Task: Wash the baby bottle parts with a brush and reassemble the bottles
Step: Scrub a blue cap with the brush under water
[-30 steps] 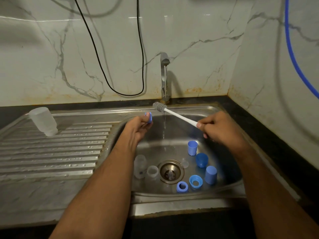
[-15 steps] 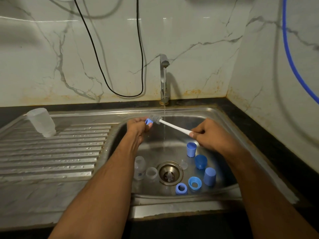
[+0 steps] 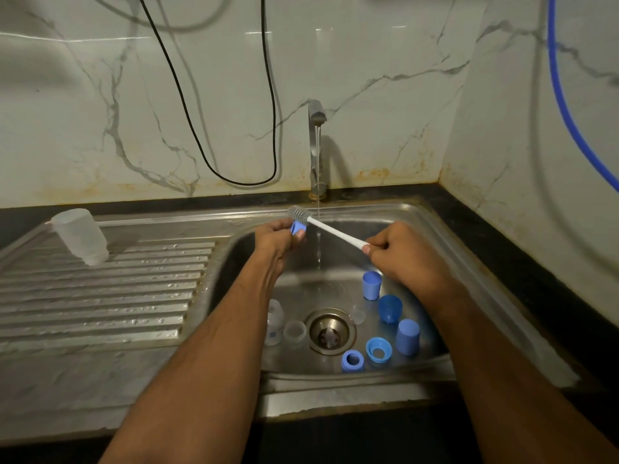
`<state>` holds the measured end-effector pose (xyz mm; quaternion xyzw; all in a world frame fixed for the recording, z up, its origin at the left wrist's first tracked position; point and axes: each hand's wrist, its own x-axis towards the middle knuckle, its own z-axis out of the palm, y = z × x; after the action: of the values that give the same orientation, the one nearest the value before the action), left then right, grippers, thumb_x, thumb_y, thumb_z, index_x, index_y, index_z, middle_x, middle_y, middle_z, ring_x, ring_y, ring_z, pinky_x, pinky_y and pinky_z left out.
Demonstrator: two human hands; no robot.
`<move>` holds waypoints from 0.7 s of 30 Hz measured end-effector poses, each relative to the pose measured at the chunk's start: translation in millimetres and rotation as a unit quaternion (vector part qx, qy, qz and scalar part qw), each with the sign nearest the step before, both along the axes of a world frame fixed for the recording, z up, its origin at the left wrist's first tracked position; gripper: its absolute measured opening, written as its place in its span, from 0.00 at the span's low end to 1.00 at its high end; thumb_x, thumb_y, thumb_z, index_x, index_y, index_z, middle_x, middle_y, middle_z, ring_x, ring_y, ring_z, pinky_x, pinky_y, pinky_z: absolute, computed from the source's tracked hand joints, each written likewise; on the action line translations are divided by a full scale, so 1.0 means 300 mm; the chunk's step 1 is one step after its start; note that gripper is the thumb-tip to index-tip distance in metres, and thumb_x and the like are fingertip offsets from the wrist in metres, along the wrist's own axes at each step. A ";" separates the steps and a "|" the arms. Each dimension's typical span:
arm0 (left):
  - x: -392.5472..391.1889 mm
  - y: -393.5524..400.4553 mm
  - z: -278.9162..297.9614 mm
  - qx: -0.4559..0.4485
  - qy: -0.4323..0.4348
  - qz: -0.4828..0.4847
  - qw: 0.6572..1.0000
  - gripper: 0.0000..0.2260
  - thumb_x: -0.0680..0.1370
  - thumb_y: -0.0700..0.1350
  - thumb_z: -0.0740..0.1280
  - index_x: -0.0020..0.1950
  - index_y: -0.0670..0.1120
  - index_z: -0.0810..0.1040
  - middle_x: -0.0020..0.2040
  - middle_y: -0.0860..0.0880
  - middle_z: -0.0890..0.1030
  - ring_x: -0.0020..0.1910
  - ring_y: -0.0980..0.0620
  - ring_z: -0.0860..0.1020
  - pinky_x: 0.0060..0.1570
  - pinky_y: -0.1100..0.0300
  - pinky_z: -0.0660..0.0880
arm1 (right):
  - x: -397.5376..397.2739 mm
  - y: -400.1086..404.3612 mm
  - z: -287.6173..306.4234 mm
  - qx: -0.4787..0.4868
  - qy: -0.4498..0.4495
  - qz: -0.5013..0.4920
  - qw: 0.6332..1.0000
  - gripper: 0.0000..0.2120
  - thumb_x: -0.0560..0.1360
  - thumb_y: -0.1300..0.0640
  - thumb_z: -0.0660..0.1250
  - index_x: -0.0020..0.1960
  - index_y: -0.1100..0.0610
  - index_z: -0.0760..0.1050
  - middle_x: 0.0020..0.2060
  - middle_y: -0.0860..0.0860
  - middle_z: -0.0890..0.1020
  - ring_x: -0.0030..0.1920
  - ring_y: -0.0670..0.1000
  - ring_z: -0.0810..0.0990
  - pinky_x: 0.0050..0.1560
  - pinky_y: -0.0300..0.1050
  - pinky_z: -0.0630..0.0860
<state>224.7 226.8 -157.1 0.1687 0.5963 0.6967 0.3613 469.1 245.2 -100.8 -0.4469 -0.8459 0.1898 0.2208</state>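
L hand (image 3: 276, 237) over back-left of sink basin (image 3: 418, 216), fingers curled round a small blue bottle part (image 3: 297, 227), pinched between thumb + fingertips. R hand (image 3: 403, 254) gripping white handle of brush (image 3: 330, 229), fingers wrapped tight round the end. Grey bristle head sits just above/behind the blue part, touching or nearly, can't tell which. Tap (image 3: 316, 118) running, thin stream falling between the two hands, just R of brush head.

On basin floor: blue cap (image 3: 371, 284) upright w/ open end up, darker blue cup (image 3: 390, 308) just beside it, another blue cap (image 3: 407, 336) closed end up, two blue rings (image 3: 378, 349) (image 3: 352, 360) near front wall. Clear bottle (image 3: 275, 324) left of drain (image 3: 330, 331), partly hidden by L forearm; clear ring (image 3: 294, 331) next to it, clear small piece (image 3: 357, 314) R of drain.

Frosted bottle body (image 3: 80, 236) upside down on drainboard (image 3: 100, 296), far left, well apart from the rest.
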 end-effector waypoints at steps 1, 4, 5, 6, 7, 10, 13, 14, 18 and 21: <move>0.002 0.000 0.003 0.007 0.003 -0.002 1.000 0.15 0.77 0.30 0.68 0.61 0.41 0.82 0.57 0.41 0.81 0.57 0.44 0.81 0.57 0.49 0.81 | -0.002 0.000 -0.002 -0.004 0.007 0.000 1.000 0.10 0.81 0.52 0.67 0.53 0.54 0.86 0.35 0.52 0.83 0.34 0.48 0.79 0.41 0.45 0.78; -0.026 0.004 -0.002 0.032 -0.032 -0.005 0.999 0.19 0.76 0.25 0.64 0.63 0.40 0.81 0.60 0.40 0.80 0.59 0.43 0.81 0.54 0.52 0.82 | 0.002 0.009 -0.001 -0.015 0.016 -0.004 1.000 0.10 0.81 0.52 0.67 0.56 0.53 0.85 0.35 0.50 0.83 0.35 0.46 0.79 0.38 0.39 0.74; -0.036 0.003 -0.006 0.043 -0.061 -0.013 0.997 0.19 0.77 0.24 0.62 0.64 0.38 0.79 0.61 0.38 0.79 0.60 0.42 0.80 0.51 0.53 0.83 | 0.004 0.013 -0.001 -0.017 0.017 -0.006 1.000 0.10 0.81 0.52 0.68 0.57 0.53 0.85 0.36 0.49 0.84 0.35 0.46 0.79 0.37 0.38 0.73; -0.042 0.004 -0.013 0.054 -0.089 -0.021 0.994 0.19 0.78 0.25 0.61 0.66 0.37 0.78 0.62 0.36 0.79 0.61 0.41 0.79 0.47 0.54 0.84 | 0.004 0.014 -0.001 -0.019 0.020 -0.008 1.000 0.10 0.81 0.52 0.68 0.57 0.53 0.85 0.36 0.50 0.84 0.35 0.47 0.79 0.37 0.38 0.73; -0.041 0.002 -0.015 0.058 -0.105 -0.028 0.992 0.17 0.78 0.27 0.62 0.65 0.37 0.78 0.62 0.36 0.79 0.60 0.42 0.79 0.45 0.55 0.84 | 0.002 0.012 -0.001 -0.021 0.021 -0.009 1.000 0.10 0.81 0.52 0.68 0.57 0.53 0.86 0.36 0.51 0.84 0.36 0.48 0.80 0.37 0.40 0.75; -0.036 0.000 -0.014 0.066 -0.117 -0.034 0.990 0.09 0.78 0.31 0.66 0.58 0.35 0.80 0.54 0.40 0.80 0.54 0.48 0.81 0.48 0.56 0.82 | -0.005 -0.002 0.002 -0.021 -0.005 0.006 1.000 0.10 0.81 0.51 0.67 0.56 0.53 0.85 0.34 0.50 0.83 0.33 0.48 0.79 0.36 0.43 0.76; -0.039 0.004 -0.012 0.079 -0.126 -0.043 0.988 0.08 0.79 0.30 0.64 0.56 0.33 0.79 0.55 0.40 0.81 0.53 0.48 0.81 0.55 0.53 0.81 | -0.008 -0.011 0.002 -0.019 -0.024 0.016 0.999 0.10 0.81 0.51 0.66 0.55 0.52 0.85 0.34 0.50 0.82 0.33 0.46 0.77 0.39 0.45 0.78; -0.034 0.005 -0.007 0.081 -0.120 -0.050 0.988 0.09 0.79 0.30 0.64 0.58 0.32 0.79 0.57 0.39 0.80 0.55 0.48 0.80 0.59 0.52 0.80 | -0.009 -0.008 0.001 -0.014 -0.019 0.010 1.000 0.11 0.81 0.51 0.66 0.54 0.53 0.85 0.34 0.50 0.82 0.33 0.47 0.77 0.41 0.46 0.78; -0.014 0.006 0.012 0.093 -0.133 -0.035 0.986 0.09 0.79 0.29 0.63 0.57 0.33 0.79 0.58 0.38 0.79 0.58 0.46 0.79 0.60 0.49 0.79 | -0.013 -0.014 0.006 -0.019 -0.006 0.002 1.000 0.11 0.82 0.52 0.65 0.54 0.55 0.85 0.32 0.50 0.80 0.30 0.45 0.74 0.34 0.39 0.71; -0.048 -0.001 0.001 0.114 -0.187 0.003 0.976 0.06 0.80 0.31 0.64 0.50 0.35 0.80 0.58 0.38 0.79 0.55 0.46 0.80 0.53 0.52 0.82 | -0.004 -0.027 0.017 -0.070 -0.008 0.020 0.997 0.10 0.82 0.52 0.66 0.55 0.55 0.84 0.32 0.51 0.80 0.27 0.45 0.73 0.27 0.36 0.71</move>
<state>210.3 226.6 -156.8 0.0738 0.4350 0.7803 0.4432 467.9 237.0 -95.8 -0.4458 -0.8410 0.2490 0.1787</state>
